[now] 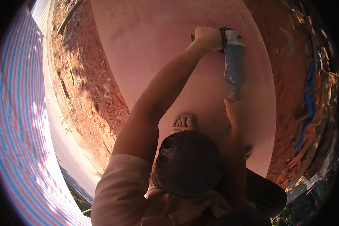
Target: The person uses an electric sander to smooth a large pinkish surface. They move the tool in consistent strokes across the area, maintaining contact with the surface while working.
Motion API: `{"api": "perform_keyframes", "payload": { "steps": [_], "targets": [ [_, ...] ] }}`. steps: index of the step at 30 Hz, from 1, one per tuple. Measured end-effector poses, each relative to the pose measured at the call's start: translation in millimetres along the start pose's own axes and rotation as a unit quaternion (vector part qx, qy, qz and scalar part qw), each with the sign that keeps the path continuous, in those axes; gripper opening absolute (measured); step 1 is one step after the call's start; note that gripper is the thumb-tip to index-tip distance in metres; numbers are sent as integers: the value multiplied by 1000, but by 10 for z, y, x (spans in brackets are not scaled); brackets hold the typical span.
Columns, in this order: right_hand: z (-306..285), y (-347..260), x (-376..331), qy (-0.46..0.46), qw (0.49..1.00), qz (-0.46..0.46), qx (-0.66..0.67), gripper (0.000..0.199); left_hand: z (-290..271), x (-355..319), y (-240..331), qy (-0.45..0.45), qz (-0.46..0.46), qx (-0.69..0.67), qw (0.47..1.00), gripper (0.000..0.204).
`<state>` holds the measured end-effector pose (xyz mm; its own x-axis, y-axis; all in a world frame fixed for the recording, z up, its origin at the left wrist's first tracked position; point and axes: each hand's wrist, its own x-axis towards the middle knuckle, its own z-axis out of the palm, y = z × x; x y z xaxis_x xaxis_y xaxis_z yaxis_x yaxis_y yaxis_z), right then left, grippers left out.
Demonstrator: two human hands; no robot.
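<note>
A blue-green angle grinder [234, 62] with a grey metal head lies lengthwise over a large reddish-pink panel [158, 34]. My left hand [208, 38] is closed around its side handle at the far end, the handle's dark tip showing past the fist. At the near end, my right hand [231, 107] is closed on the rear of the tool, its fingers partly hidden by wrist and grinder. Part of a dark round disc or guard [225, 31] shows beside the head. Its underside, and whether it touches the panel, are hidden.
My sandalled foot [184, 122] stands on the panel. Rubble-strewn red earth [96, 86] borders it on the left, beyond which hangs a striped sheet [19, 113]. At right are a blue strip [309, 94] and debris. A dark rounded shape [188, 164] blocks the lower middle.
</note>
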<state>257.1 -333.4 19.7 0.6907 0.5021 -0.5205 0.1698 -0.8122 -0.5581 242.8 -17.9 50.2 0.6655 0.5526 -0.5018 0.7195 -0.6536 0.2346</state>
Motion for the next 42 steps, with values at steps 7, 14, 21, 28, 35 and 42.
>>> {"api": "perform_keyframes", "payload": {
  "steps": [7, 14, 21, 28, 35, 42],
  "targets": [
    [-52, -63, 57, -32, 998, 39, 36, 20, -22, 62, 4, 15, 3, -1, 1000, 30],
    [691, -977, 167, -118, 987, -109, 0, 24, -195, -406, -1456, -1, -188, -31, 982, 38],
    [748, -1149, 141, -119, 983, -136, 14, 27, -143, -357, -1653, 29, -180, -10, 983, 41],
    [75, -360, 297, -25, 999, -12, -36, 21, -67, 360, -253, -9, -42, 23, 999, 33],
    [54, 249, 111, 39, 992, 74, 95, 25, 53, 466, 584, -30, 65, 89, 993, 29],
    [11, -123, 144, 44, 997, -37, -46, 21, 29, 392, 84, 11, -3, 61, 998, 37]
  ]
}}
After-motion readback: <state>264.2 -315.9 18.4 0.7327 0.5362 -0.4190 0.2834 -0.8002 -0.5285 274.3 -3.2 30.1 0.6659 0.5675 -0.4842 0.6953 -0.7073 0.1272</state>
